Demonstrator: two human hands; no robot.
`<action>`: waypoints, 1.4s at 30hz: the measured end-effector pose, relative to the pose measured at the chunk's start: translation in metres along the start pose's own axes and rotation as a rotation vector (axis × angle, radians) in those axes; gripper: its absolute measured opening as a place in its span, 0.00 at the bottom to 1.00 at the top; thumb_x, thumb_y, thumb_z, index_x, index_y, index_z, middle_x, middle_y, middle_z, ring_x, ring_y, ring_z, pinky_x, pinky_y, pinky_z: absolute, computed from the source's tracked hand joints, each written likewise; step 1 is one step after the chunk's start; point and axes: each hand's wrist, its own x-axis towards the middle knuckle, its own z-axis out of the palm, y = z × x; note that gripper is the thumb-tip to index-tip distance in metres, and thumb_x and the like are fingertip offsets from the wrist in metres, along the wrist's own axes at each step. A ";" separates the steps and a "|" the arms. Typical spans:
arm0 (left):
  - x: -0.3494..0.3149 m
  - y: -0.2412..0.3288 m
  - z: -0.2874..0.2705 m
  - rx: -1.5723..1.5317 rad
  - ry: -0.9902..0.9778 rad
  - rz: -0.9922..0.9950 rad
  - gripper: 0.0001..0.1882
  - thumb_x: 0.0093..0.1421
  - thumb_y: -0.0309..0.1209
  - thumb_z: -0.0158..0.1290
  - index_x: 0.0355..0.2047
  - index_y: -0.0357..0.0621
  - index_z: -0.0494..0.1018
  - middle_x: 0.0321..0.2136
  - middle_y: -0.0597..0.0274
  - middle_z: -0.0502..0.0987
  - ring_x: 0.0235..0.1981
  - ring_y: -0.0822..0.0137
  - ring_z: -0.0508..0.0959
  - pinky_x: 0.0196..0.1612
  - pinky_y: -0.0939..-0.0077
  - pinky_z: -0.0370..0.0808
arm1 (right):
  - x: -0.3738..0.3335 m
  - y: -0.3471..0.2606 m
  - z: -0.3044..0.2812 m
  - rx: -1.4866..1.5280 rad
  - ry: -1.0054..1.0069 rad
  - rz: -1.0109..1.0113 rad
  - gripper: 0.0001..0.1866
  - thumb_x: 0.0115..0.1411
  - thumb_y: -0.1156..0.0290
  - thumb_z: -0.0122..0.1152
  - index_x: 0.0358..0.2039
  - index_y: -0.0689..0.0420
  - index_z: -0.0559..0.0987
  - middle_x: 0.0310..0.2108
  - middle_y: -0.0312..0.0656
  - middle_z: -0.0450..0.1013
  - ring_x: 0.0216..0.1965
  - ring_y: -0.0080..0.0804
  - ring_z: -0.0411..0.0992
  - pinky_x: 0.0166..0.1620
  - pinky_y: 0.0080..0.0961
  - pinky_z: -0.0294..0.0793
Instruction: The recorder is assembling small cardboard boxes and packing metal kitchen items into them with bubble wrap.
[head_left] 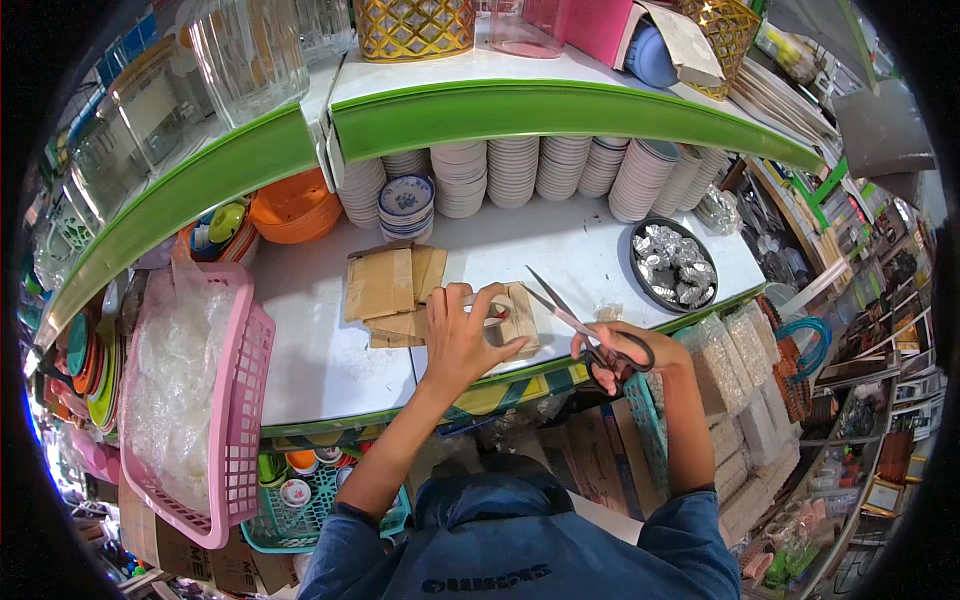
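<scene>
My left hand (462, 335) is over the white shelf, fingers curled and thumb stretched along a small beige cardboard piece (519, 322). Between thumb and fingers shows a pale ring that looks like a roll of tape (495, 312), partly hidden by the fingers. My right hand (618, 352) grips scissors (572, 321) by their black handles. Their metal blades are spread apart and point up and left, beside the cardboard piece. Flat brown cardboard pieces (380, 283) lie stacked to the left of my left hand.
Stacks of white bowls (513, 172) line the shelf's back under a green-edged upper shelf (560, 108). A black round tray (673, 266) of foil-like silver pieces stands right. On the left are a pink basket (240, 390) holding clear plastic and orange bowls (294, 208).
</scene>
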 end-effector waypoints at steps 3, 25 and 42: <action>0.001 -0.001 0.000 0.007 -0.010 0.005 0.38 0.33 0.49 0.73 0.46 0.52 0.74 0.37 0.53 0.64 0.42 0.52 0.64 0.44 0.59 0.65 | -0.011 0.010 0.000 0.014 -0.123 0.081 0.33 0.68 0.37 0.36 0.39 0.57 0.72 0.19 0.34 0.70 0.21 0.23 0.73 0.21 0.15 0.66; -0.001 0.001 -0.002 0.002 -0.010 0.027 0.43 0.31 0.40 0.73 0.53 0.55 0.70 0.39 0.54 0.63 0.43 0.52 0.64 0.47 0.58 0.65 | 0.005 0.009 0.077 0.189 0.172 0.240 0.32 0.63 0.35 0.45 0.36 0.58 0.70 0.19 0.39 0.68 0.20 0.31 0.72 0.26 0.25 0.73; -0.006 -0.004 0.000 -0.023 0.016 0.053 0.43 0.34 0.40 0.72 0.55 0.59 0.69 0.40 0.57 0.63 0.42 0.54 0.64 0.46 0.60 0.65 | 0.022 0.013 0.108 0.148 0.380 0.093 0.30 0.65 0.40 0.49 0.31 0.60 0.72 0.15 0.35 0.66 0.16 0.25 0.68 0.22 0.23 0.69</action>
